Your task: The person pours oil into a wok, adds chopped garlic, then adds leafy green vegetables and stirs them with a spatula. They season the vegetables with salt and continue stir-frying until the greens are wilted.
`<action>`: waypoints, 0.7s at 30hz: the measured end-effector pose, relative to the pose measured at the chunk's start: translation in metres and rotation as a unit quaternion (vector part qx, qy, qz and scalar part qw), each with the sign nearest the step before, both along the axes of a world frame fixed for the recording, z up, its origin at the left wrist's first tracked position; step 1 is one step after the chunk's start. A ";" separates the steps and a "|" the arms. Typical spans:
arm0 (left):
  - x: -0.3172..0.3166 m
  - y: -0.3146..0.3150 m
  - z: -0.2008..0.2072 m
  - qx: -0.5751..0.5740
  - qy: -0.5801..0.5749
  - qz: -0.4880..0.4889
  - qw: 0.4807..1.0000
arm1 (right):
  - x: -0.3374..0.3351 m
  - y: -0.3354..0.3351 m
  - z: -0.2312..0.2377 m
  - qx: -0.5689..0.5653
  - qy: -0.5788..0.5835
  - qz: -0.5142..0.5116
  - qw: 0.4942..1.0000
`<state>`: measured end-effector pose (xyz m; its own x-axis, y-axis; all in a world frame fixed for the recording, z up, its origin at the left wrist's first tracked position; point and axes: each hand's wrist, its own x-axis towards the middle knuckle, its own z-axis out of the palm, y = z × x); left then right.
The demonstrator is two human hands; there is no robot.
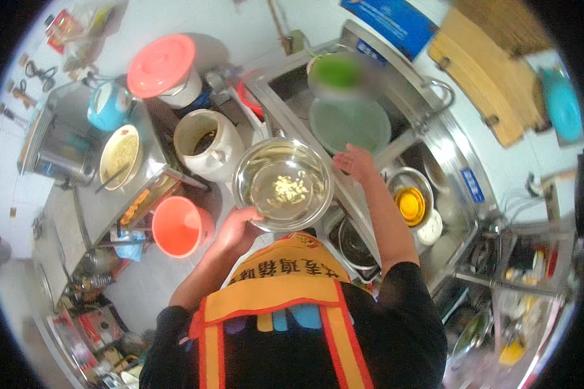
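My left hand grips the near left rim of a shiny steel bowl, its thumb over the edge. Small pale-yellow pieces, perhaps garlic, lie in the bowl's bottom. Beyond the bowl's right rim, my right hand is held out over the sink edge with fingers stretched and nothing in it. It is close to the near edge of a pale green basin in the left sink; whether they touch I cannot tell. Behind that basin sits a container of green leaves, partly blurred.
The right sink bay holds a steel bowl, a yellow bowl and a white dish. On my left stand a wide-mouthed jar, a red-lidded bucket, an orange-red bucket and a steel table. Wooden boards lean on the wall.
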<state>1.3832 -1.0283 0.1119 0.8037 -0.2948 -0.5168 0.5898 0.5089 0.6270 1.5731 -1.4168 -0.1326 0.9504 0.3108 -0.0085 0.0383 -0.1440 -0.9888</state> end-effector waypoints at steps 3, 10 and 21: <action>0.011 0.014 0.011 0.002 -0.009 0.087 0.996 | 0.091 0.041 0.032 0.237 0.236 -0.180 0.925; 0.059 0.043 0.019 0.005 0.019 0.217 0.976 | 0.232 0.059 -0.012 0.183 0.222 -0.215 0.933; 0.061 0.067 0.038 0.121 0.018 0.333 0.935 | 0.311 -0.066 -0.160 -0.304 -0.027 -0.174 0.936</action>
